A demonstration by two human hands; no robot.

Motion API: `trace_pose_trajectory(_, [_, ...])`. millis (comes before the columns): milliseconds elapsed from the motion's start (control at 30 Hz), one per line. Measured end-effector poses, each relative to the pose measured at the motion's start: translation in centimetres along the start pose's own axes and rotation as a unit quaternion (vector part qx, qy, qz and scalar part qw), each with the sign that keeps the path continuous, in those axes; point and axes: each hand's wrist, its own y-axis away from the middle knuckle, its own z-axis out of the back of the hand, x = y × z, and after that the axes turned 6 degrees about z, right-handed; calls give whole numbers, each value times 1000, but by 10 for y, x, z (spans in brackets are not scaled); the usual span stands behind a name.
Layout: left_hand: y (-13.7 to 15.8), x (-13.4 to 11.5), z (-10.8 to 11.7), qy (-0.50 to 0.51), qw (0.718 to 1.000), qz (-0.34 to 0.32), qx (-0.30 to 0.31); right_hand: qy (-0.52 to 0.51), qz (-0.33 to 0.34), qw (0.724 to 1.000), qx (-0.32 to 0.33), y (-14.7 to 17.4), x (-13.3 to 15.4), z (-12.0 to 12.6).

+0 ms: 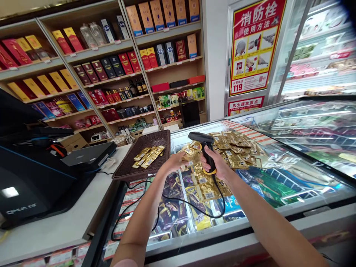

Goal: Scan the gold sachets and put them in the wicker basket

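My right hand point(213, 161) is wrapped round the grip of a black and yellow barcode scanner point(201, 138), its head pointing left. A black cable point(194, 207) runs from the grip and loops over the glass. My left hand point(175, 162) is closed at the edge of a gold packet point(190, 163), just left of the scanner; its fingertips are slightly blurred. Many gold packets point(239, 148) with barcode labels lie in a loose pile on the glass-topped freezer point(178, 243), around and beyond my hands. A few more gold packets point(148, 156) lie in a brown woven basket point(133, 148) at left.
A black checkout machine point(30, 174) and a dark flat box point(90, 155) stand on the white counter point(69, 211) at left. Shelves point(111, 79) of boxed goods line the back wall. A red poster point(254, 48) hangs beyond the freezer. Colourful packages show through the glass.
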Motion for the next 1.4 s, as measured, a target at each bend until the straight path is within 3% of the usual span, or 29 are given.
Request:
trace_pose_trajectory(200, [3,6,60,102,978,-10,-184,50,-5,999,5,4,-6,-7])
trace_pose_trajectory(300, [6,14,76,122,969,12,-216,108,-13,994,32,6,-13,-11])
trace_pose_trajectory(533, [11,14,80,125,973,31,-192,192,-49,972,126,10,-20,-11])
trace_pose_trajectory(733, [9,11,78,96,973,52,-201,207,-53,967,138,11,-21,-12])
trace_pose_trajectory(933, [11,17,90,8,956,96,-276,157,-65,980,103,11,-17,-12])
trace_pose_trajectory(1133, [18,14,100,-134,905,140,-380,176,-103,978,49,7,-2,-13])
trace_pose_trajectory(1200, [17,5,92,-213,906,104,-351,185,-122,975,26,10,5,-16])
trace_pose_trajectory(1233, [16,1,85,-248,916,80,-305,188,-127,974,10,13,9,-17])
trace_pose_trajectory(1333, [9,-11,50,-267,961,15,-65,199,-126,971,-49,33,22,-17])
trace_pose_trajectory(1400, [3,-13,19,-260,963,-15,75,211,-117,966,-90,56,29,-13])
